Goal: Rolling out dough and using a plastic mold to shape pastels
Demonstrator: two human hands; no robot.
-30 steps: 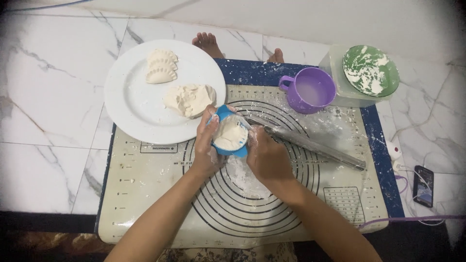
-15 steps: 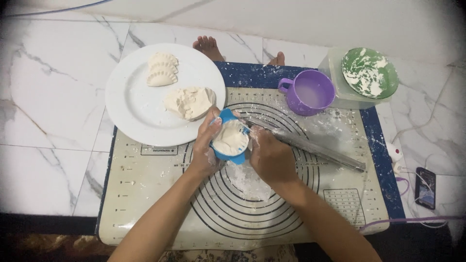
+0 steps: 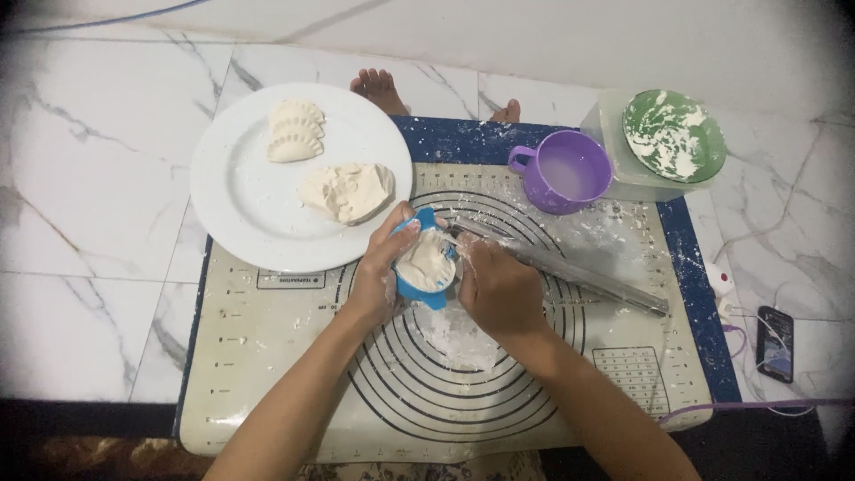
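From the head camera, the left hand (image 3: 378,272) curls its fingers around the left side of a blue dumpling mould (image 3: 423,267), gripping it; the right hand (image 3: 499,285) closes on its right side. White dough (image 3: 427,261) lies in the mould between the fingertips. Just right of the right fingers lies a rolling pin (image 3: 570,267); left of the left fingers sits a white plate (image 3: 240,205), beyond them a purple cup (image 3: 561,174). Everything rests on a cream baking mat (image 3: 294,356) with black ring markings.

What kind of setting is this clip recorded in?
Probably a home, with food being made on the floor. A baking mat lies on marble floor tiles, bare toes show at its far edge, and both hands hold a blue dumpling mould beside a plate.
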